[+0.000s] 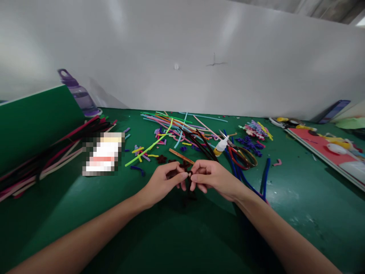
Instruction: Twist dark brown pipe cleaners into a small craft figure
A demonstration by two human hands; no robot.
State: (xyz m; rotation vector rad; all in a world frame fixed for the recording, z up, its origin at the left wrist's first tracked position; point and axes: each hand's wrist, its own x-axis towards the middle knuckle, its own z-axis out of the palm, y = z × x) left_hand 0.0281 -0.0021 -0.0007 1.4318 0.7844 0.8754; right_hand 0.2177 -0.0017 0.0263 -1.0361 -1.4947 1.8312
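Both of my hands meet over the green table, pinching a dark brown pipe cleaner (189, 186) between thumbs and fingers. My left hand (168, 177) is closed on its left side, my right hand (211, 175) on its right. The brown piece looks bent at the fingertips, and part of it hangs below them; the fingers hide its full shape. Just beyond my left hand lies a brown flower-shaped piece (162, 159). A flat wooden stick (181, 155) rests behind my fingers. Long dark brown pipe cleaners (203, 146) lie past my right hand.
Loose coloured pipe cleaners (162, 123) spread at the back. A glue bottle (221, 146) and red-handled scissors (242, 156) are right of centre, near blue pieces (251, 145). A purple water bottle (82, 95) and green board (37, 125) stand left; a red book (310, 146) lies right.
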